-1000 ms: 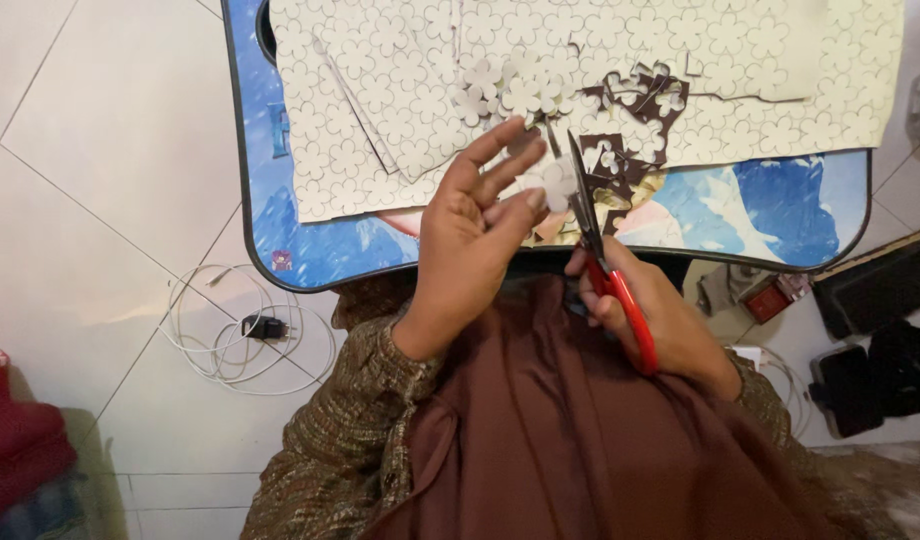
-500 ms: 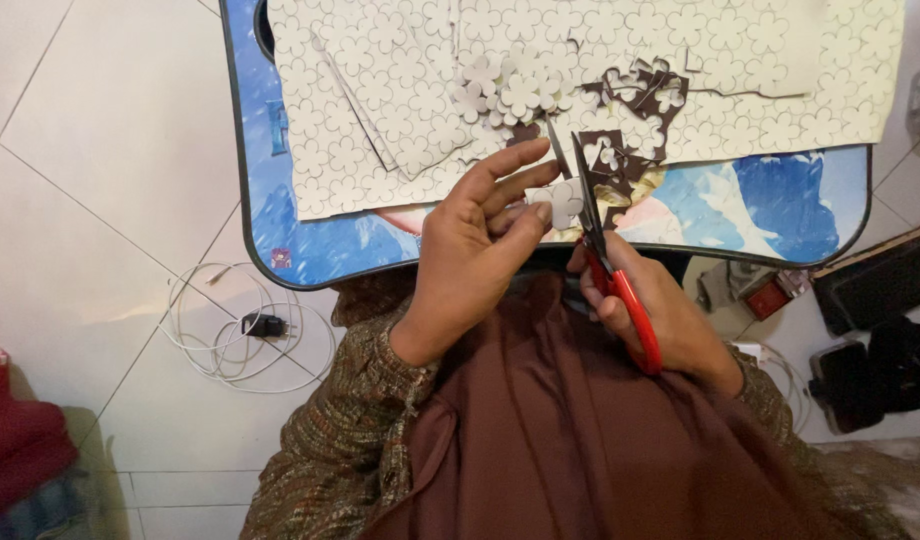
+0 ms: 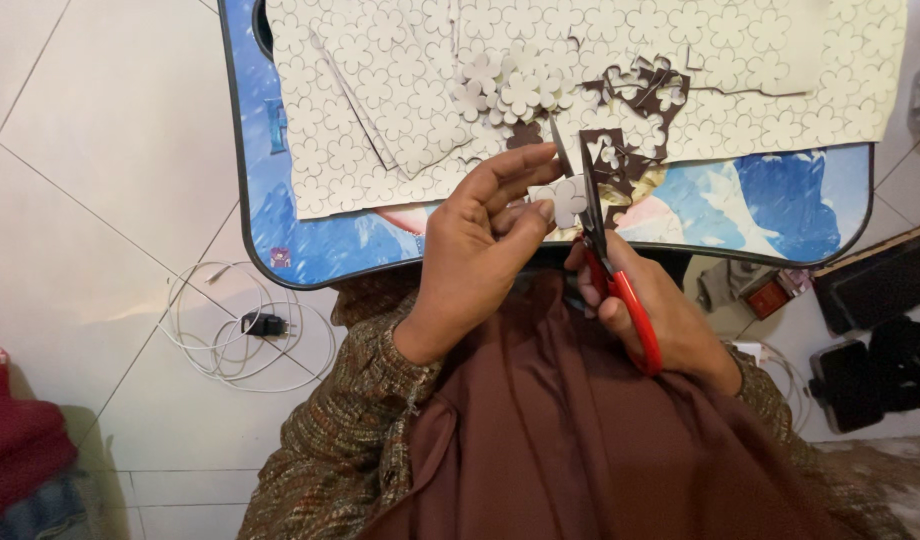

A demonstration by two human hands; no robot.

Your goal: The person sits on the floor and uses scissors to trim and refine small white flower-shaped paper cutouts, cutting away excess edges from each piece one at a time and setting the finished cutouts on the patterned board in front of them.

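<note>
Cream flower-shaped cutout (image 3: 563,196) pinched in my left hand (image 3: 480,255), thumb and fingertips closed on it, held just above the near edge of the worktop (image 3: 310,245). My right hand (image 3: 660,315) has its grip wrapped shut through the red handles of the scissors (image 3: 605,265); blades parted a little, pointing away from me, one blade touching the cutout's right edge. Just beyond the blades: brown backing scrap (image 3: 635,120) with flower-shaped holes, lying on a big cream sheet (image 3: 780,110) printed all over with flower outlines. Loose pile of cut flowers (image 3: 505,85) sits left of the scrap. Second cream sheet (image 3: 350,130) overlaps further left. Worktop is a small blue illustrated tray with dark rim. Brown cloth (image 3: 580,450) across my lap. White cable with black plug (image 3: 255,325) on tiled floor at left; dark bags (image 3: 880,330) at right.
</note>
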